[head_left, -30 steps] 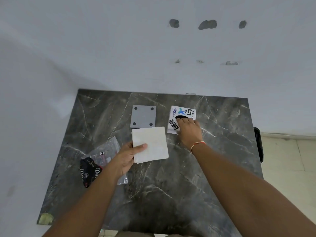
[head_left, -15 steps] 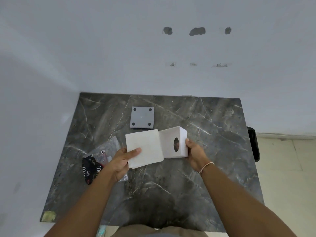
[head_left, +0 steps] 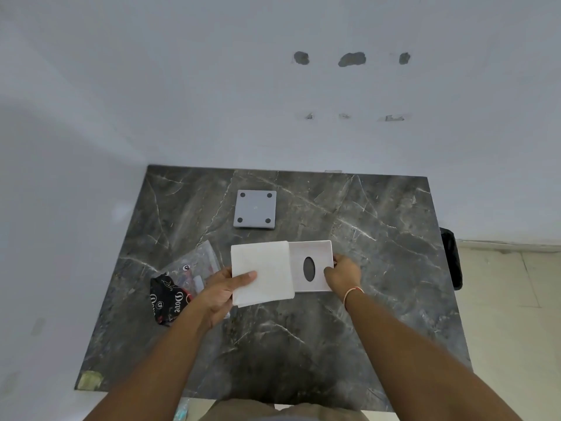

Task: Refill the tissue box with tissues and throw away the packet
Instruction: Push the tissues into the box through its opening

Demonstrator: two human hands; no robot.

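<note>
A dark marble table (head_left: 379, 238) stands against a white, pockmarked wall (head_left: 212, 86), beside a beige tiled floor (head_left: 510, 299).

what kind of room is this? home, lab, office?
Probably a plain home or rented room, not a lab: a dark marble-look table pushed into a corner of white walls with patched drill holes, and beige floor tiles to the right.

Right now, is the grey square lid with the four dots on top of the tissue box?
No, the grey lid lies flat on the table, apart from the tissue box in the right hand.
</note>
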